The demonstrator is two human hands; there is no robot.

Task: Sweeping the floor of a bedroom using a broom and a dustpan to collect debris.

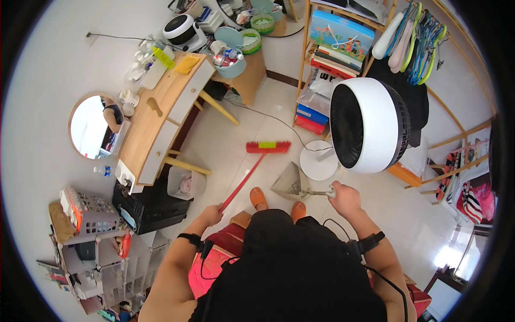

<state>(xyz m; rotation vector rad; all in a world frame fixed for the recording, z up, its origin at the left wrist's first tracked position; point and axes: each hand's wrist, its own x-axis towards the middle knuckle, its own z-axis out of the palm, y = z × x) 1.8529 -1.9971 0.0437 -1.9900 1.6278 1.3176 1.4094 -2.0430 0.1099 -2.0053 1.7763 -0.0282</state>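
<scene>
My left hand [211, 215] grips the pink-red handle of a broom [243, 184]. The broom's red head [278, 147], with a yellow-green patch in its middle, lies across the tiled floor ahead of my feet. In my right hand [347, 198] is the grey-white handle of a long-handled dustpan [291, 183]. The pan rests low near the floor, right of the broom handle and in front of my orange slippers [258, 198]. What the pan holds cannot be made out clearly.
A white pedestal fan [380, 124] stands just beyond the dustpan, its cord [277, 119] trailing across the floor. On the left are a wooden desk [161, 120] with splayed legs, a waste bin [187, 184] and a black case [155, 207]. A shelf rack [302, 76] stands behind the fan.
</scene>
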